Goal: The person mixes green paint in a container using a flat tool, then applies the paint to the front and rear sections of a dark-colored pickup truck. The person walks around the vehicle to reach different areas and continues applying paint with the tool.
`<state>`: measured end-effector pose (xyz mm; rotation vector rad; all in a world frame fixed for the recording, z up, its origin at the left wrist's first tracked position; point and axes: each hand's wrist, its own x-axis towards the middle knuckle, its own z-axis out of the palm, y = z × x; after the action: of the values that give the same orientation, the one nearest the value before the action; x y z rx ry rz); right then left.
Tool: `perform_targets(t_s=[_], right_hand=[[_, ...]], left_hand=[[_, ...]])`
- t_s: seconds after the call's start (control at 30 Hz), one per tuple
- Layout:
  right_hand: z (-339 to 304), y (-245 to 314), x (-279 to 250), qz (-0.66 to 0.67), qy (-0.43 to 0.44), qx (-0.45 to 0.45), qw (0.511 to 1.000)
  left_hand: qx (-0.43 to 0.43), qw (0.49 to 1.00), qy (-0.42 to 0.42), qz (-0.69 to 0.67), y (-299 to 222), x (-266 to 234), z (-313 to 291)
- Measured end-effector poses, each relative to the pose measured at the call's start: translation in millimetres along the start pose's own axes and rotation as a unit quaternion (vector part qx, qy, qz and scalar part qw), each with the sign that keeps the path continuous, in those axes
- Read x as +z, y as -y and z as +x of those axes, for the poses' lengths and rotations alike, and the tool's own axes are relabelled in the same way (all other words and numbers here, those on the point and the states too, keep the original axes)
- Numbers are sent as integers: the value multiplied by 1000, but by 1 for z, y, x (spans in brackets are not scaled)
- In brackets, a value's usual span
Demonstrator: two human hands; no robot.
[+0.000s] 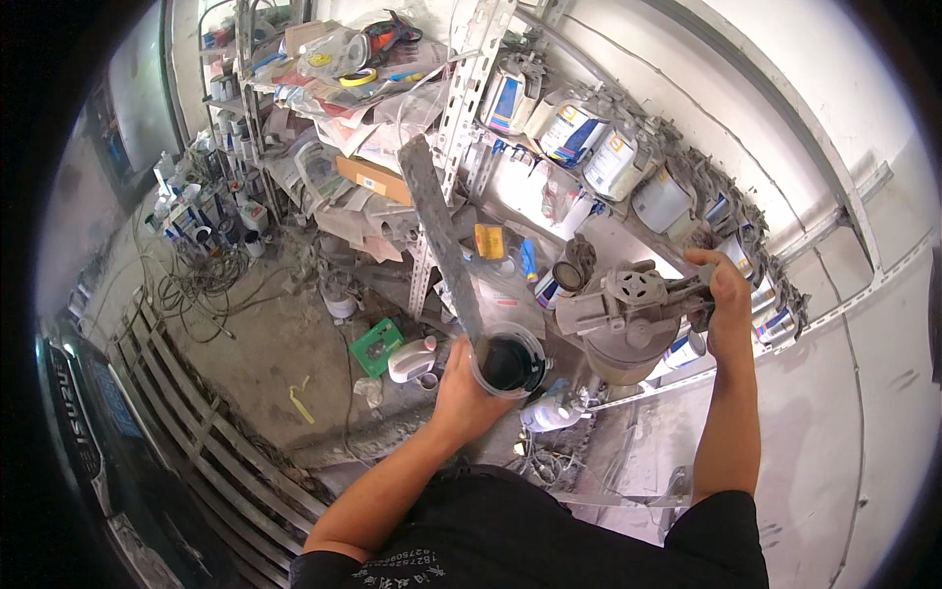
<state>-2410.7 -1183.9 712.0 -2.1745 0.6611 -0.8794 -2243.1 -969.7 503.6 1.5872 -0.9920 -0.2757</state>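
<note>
My left hand (463, 398) is wrapped round a clear plastic cup (535, 378) with dark liquid inside. Out of the cup's left side rises a long, grey, crusted stir stick (442, 236), its lower end inside the rim. At the right, my right hand (728, 294) is closed on the handle of a grimy mixing lid (638, 294). This lid sits on a paint can (623, 363), held up a little right of the cup and apart from it. The can's contents are hidden under the lid.
Rows of paint cans (613, 162) with mixing lids line the rack at the right. A metal shelf (392, 123) holds papers and a respirator. On the floor are a white jug (412, 360), a green box (377, 347) and coiled hoses (201, 285). A vehicle front (108, 442) stands lower left.
</note>
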Motion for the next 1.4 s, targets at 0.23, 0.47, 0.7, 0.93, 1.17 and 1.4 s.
perform_targets(t_s=[0.23, 0.47, 0.7, 0.93, 1.17, 1.4], right_hand=[[-6, -10, -5, -8, -14, 10, 1000], [-8, -19, -11, -45, -1, -41, 998], [-17, -28, -9, 17, -26, 37, 999], [-33, -94, -63, 268, -290, 199, 897], [-10, -120, -98, 239, -451, 68, 857], [62, -159, -70, 24, -491, 12, 871]], left_hand=[[28, 999, -1, 17, -1, 5, 3], [15, 1000, 9, 6, 1, 11, 1], [21, 998, -12, -58, 5, 13, 4], [-2, 994, -28, -109, 37, 2, -2], [-5, 995, -94, -37, 27, -6, -14], [-7, 998, -55, 12, 25, -7, -19]])
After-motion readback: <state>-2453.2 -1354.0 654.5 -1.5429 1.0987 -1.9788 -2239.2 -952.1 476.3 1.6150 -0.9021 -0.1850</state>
